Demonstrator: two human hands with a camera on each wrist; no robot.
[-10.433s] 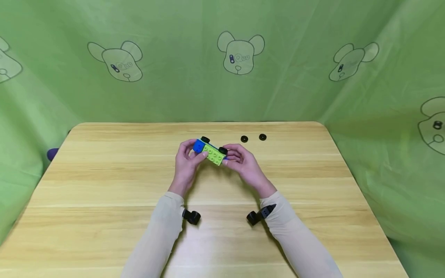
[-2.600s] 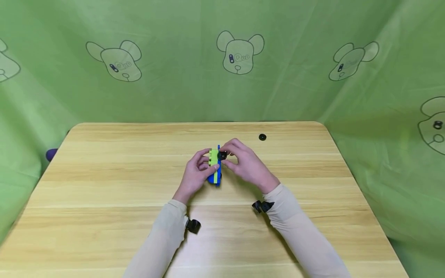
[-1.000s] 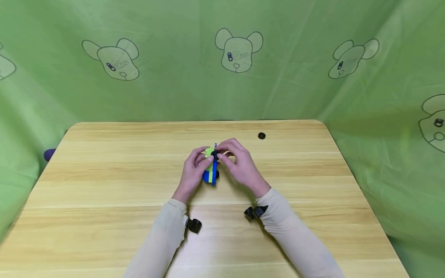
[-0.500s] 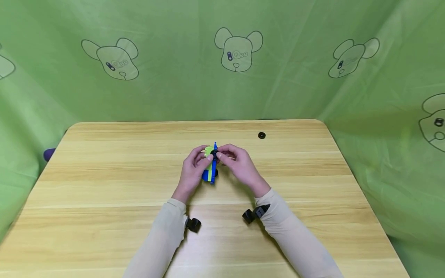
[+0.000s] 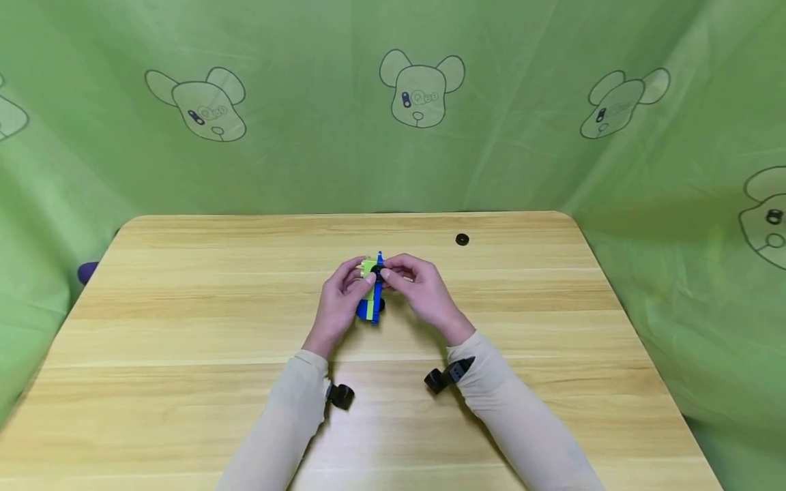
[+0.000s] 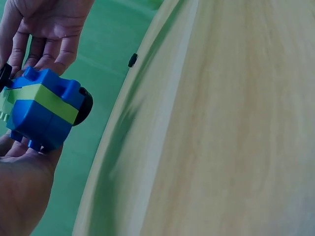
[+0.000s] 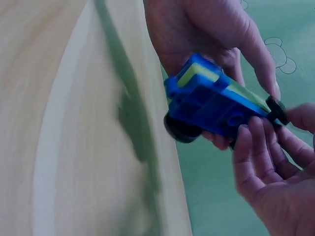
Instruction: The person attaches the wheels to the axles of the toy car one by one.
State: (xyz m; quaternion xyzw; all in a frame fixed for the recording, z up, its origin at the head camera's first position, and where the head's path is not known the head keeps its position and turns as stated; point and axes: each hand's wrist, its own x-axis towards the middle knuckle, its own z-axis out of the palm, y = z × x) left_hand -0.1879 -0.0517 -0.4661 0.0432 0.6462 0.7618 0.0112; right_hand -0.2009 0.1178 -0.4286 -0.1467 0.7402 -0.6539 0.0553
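A toy car [image 5: 371,300] of blue and lime-green building blocks is held up over the table, long side pointing away from me. My left hand [image 5: 340,296] grips it by the green studded side, thumb at the black wheel [image 7: 278,110] on the far end. My right hand [image 5: 424,290] pinches that wheel, its thumb on the outside and its other fingers along the blue underside [image 7: 211,105]. In the right wrist view another black wheel [image 7: 182,129] sits at the near end.
One loose black tyre [image 5: 462,239] lies near the back edge of the wooden table [image 5: 184,307]. Green cloth [image 5: 307,136] with bear-head outlines hangs behind and at the sides. A purple object [image 5: 87,273] shows beyond the left edge.
Of two loose tyres on the table earlier, one remains there. The car has turned from studs up onto its side. The right hand has moved slightly left, its wheel now close against the car.
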